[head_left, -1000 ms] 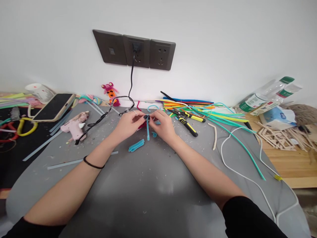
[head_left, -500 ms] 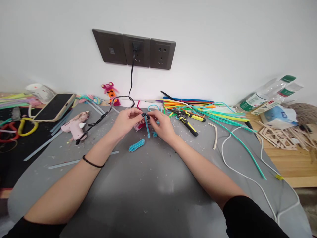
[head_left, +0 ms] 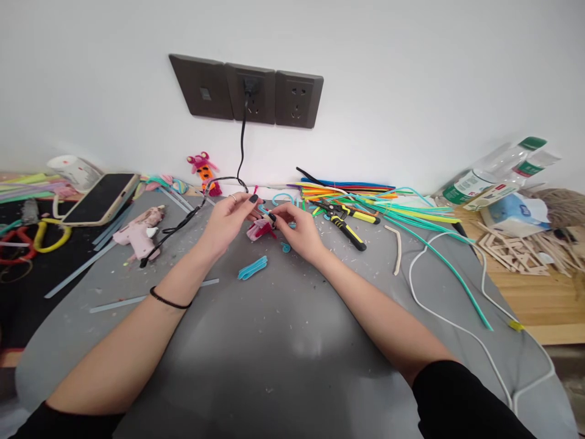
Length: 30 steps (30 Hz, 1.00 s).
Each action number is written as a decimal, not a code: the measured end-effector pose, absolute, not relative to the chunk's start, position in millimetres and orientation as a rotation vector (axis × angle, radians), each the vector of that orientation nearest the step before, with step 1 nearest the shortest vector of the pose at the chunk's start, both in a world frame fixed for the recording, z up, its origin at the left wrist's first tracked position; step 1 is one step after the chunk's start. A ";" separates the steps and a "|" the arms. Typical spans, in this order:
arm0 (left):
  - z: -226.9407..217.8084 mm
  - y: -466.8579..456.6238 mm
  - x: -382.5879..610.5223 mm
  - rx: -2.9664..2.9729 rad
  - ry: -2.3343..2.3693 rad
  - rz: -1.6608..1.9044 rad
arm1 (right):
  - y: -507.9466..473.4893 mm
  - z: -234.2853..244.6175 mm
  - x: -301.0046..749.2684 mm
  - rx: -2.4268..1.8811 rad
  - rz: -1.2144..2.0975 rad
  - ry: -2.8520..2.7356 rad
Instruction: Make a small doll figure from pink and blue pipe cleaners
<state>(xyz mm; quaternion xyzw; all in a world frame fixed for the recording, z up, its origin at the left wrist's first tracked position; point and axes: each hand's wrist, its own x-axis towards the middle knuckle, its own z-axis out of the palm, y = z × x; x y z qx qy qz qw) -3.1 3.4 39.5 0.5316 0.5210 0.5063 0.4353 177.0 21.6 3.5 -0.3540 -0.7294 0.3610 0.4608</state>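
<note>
A short piece of light-blue pipe cleaner [head_left: 263, 209] shows between my two hands, mostly hidden by the fingers. My right hand [head_left: 299, 233] pinches it between thumb and fingertips. At its upper end, the curled fingers of my left hand [head_left: 227, 221] close on it, the thumb lying across them. Just beneath the fingertips a pink and red fuzzy piece [head_left: 259, 230] rests on the grey table [head_left: 292, 317]. A folded light-blue bundle [head_left: 252, 267] lies nearer to me, and a small blue coil [head_left: 286, 247] sits under my right hand.
To the left are a pink glue gun [head_left: 139, 235] with a black cord, glue sticks [head_left: 121, 303] and a phone [head_left: 101, 198]. Yellow-black pliers [head_left: 347, 228] and many pipe cleaners [head_left: 411, 210] lie right of centre. A white cable [head_left: 450, 320] loops at the right. An orange-pink figure [head_left: 204, 174] stands by the wall.
The blue pipe cleaner, which hung down between my fingertips, now points up and is mostly covered. My left thumb has moved up and left, and the pink and red piece shows more.
</note>
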 end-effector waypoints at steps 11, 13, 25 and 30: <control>44.6 5.0 -14.9 1.559 1.397 1.082 | 28.0 4.5 179.6 -0.889 1.092 -1.565; 44.1 5.6 -15.9 1.576 1.400 1.052 | 28.4 5.7 180.4 -0.900 1.102 -1.538; 45.8 9.4 -17.2 1.406 1.466 1.198 | 35.0 -4.3 183.8 -0.925 0.999 -1.518; 48.9 9.6 -18.7 1.315 1.456 1.234 | 33.3 -1.2 186.9 -0.907 0.924 -1.583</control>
